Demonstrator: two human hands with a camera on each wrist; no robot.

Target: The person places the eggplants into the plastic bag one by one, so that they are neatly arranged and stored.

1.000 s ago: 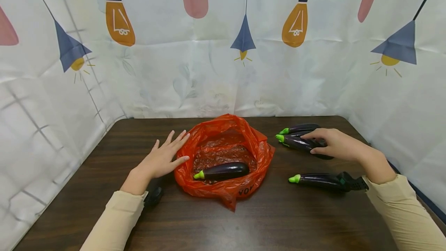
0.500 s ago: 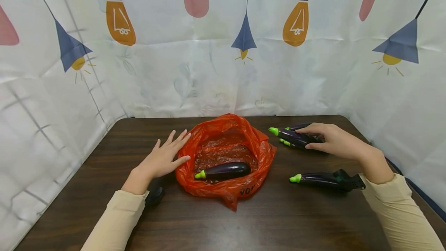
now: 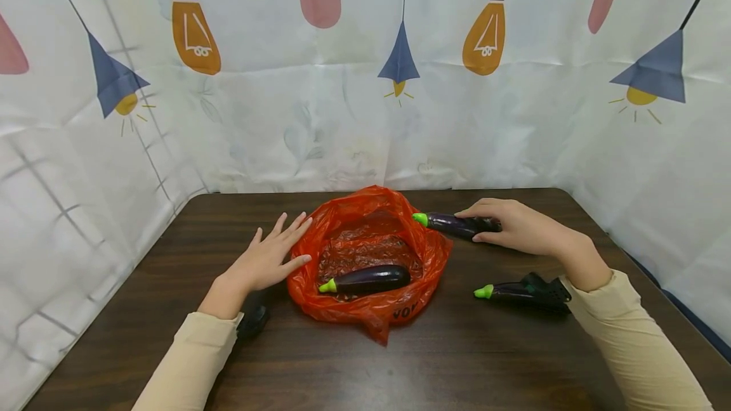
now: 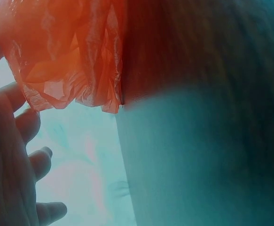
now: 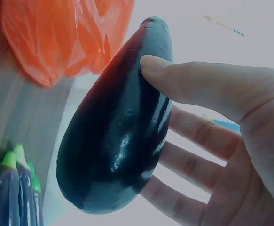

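An eggplant point(image 3: 448, 223), dark purple with a green stem end, is in my right hand point(image 3: 514, 226), its stem tip at the bag's right rim. In the right wrist view the thumb lies across this eggplant point(image 5: 118, 127) and the fingers are behind it. The red plastic bag point(image 3: 371, 316) stands with its mouth spread, and another eggplant point(image 3: 371, 279) lies inside. My left hand point(image 3: 268, 255) rests with fingers spread against the bag's left side; the left wrist view shows fingertips at the bag point(image 4: 66, 52).
One more eggplant point(image 3: 497, 292) lies on the dark wooden table point(image 3: 434, 366), partly hidden by the right wrist's black device point(image 3: 542, 290). Several eggplants point(image 5: 17, 188) show low in the right wrist view; my hand hides them from the head. A printed curtain point(image 3: 342, 119) surrounds the table.
My right hand has lifted an eggplant from the group on the right and carried it left to the bag's rim. The left hand and the bag have hardly moved.
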